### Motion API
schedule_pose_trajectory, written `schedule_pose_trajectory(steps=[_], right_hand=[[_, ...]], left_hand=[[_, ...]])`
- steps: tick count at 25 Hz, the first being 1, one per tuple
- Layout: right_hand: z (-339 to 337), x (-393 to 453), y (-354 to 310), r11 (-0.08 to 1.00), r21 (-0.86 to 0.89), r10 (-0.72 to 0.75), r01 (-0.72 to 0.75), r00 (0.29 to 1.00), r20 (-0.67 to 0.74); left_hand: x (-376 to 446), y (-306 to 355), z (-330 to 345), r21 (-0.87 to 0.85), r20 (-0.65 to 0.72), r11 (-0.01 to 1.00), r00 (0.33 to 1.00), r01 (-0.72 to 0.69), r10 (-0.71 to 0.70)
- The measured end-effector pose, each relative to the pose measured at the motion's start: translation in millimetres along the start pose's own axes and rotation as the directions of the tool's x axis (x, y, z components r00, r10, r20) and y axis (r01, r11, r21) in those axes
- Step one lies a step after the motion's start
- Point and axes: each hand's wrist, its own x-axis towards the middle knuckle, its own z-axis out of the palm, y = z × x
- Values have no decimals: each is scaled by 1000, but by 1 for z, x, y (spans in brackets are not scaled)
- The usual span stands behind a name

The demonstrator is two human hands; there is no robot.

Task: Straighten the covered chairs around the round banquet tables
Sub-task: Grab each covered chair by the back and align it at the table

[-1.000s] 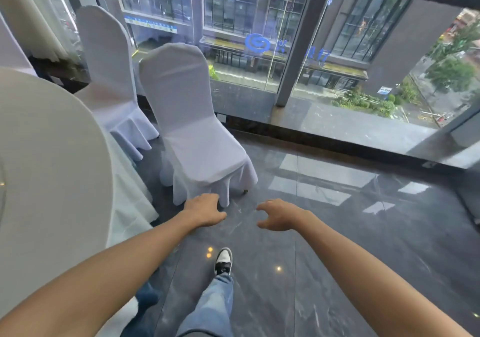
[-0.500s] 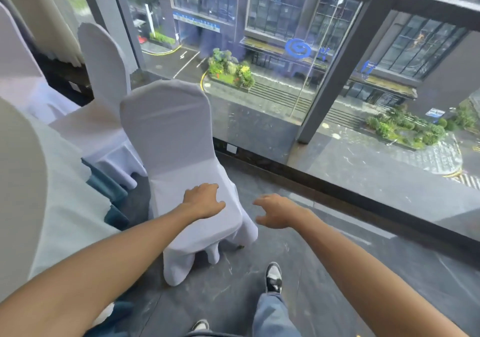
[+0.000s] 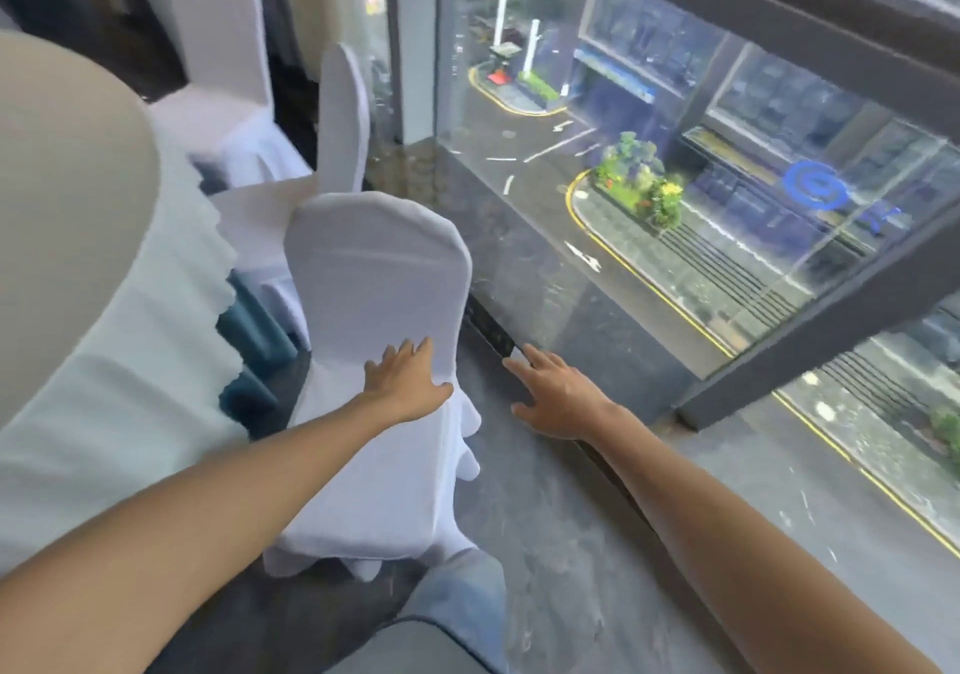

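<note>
— Big windows (image 3: 675, 164) run along the right side of this room, with the street far below, and the dark stone floor (image 3: 561, 543) goes up to the glass. Why do the chairs stand so close to it?

— I think because the round table (image 3: 67, 237) with its white cloth takes the left side, so the seats must fit between table and window. The nearest covered chair (image 3: 374, 278) has its back toward us and faces the table, just beside the cloth. Two other covered chairs (image 3: 223, 39) stand further along the table.

— And the hands?

— The left hand (image 3: 405, 382) lies flat on the lower right part of the chair's back, fingers straight and spread, holding nothing. The right hand (image 3: 556, 398) is also spread and empty, in the air just right of the chair and not touching it. To me it looks ready to take the other edge.
</note>
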Motion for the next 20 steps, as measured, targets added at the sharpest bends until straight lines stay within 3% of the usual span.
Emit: schedule_pose_trajectory(steps=[5,11,16,20], right_hand=[[-42,95,39,971,-69,-231,230,973,0],[-96,216,53,848,-212,-491,486,870,31],[-141,309,35,674,-317,-688,667,724,61],[-159,381,2,487,-398,-792,777,585,173]], left_hand=[[70,10,-3,-75,-6,975,978,208,-209],[160,10,-31,-260,-11,889,919,378,-394],[190,2,-51,-354,-43,795,841,492,-540],[209,-12,-51,-446,26,666,752,598,-658]])
